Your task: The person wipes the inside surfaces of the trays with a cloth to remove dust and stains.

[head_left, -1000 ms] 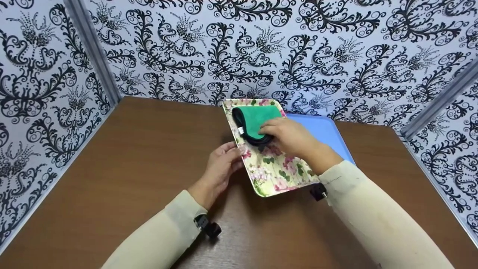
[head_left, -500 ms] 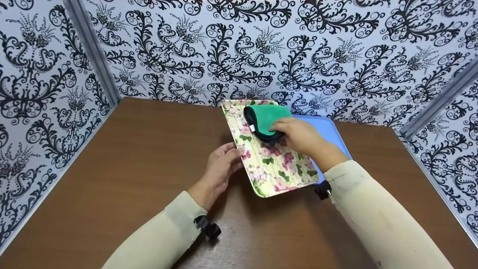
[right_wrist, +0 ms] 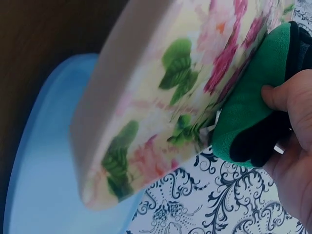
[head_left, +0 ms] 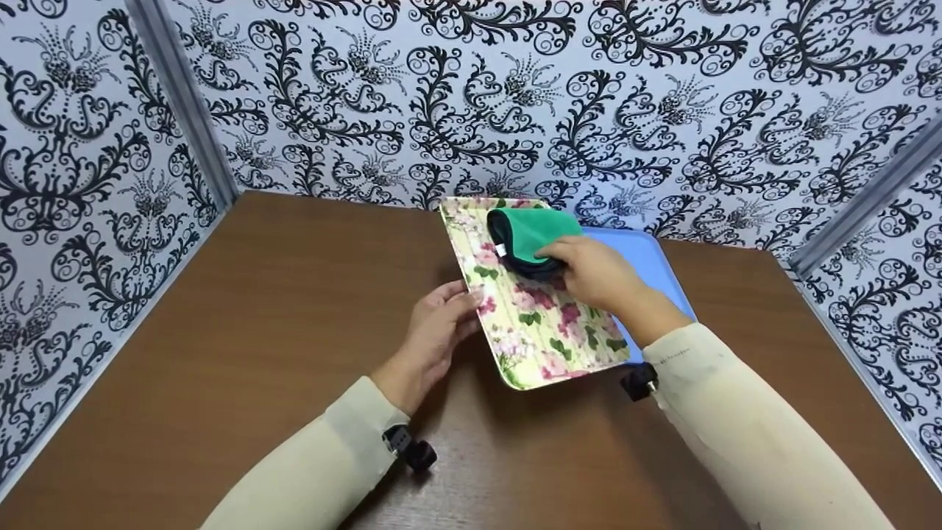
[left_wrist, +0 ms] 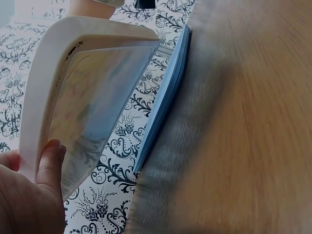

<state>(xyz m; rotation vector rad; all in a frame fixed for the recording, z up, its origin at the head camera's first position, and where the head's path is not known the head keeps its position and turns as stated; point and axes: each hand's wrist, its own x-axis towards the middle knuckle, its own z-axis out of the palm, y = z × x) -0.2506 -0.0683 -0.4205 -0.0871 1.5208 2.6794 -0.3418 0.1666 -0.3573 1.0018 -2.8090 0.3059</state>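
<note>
My left hand [head_left: 434,327] grips the left rim of a floral serving tray [head_left: 515,346], holding it tilted above the table. In the left wrist view the thumb presses on the glossy underside of the tray [left_wrist: 36,97]. A folded green cloth [head_left: 541,228] with black edging and a small white tag lies against the tray's patterned face. My right hand [head_left: 596,272] pinches the cloth by its lower right part. Up close in the right wrist view, the cloth [right_wrist: 258,92] touches the floral surface, and the thumb lies on its green side.
A blue tray [head_left: 647,269] lies on the brown table [head_left: 294,294], behind and right of the floral one, which partly covers it. Patterned wall panels [head_left: 478,96] enclose the table at the back and both sides.
The cloth and my right hand have slid to the right across the tray's face, farther in the first half second than since. My left hand and the floral tray hold nearly still.
</note>
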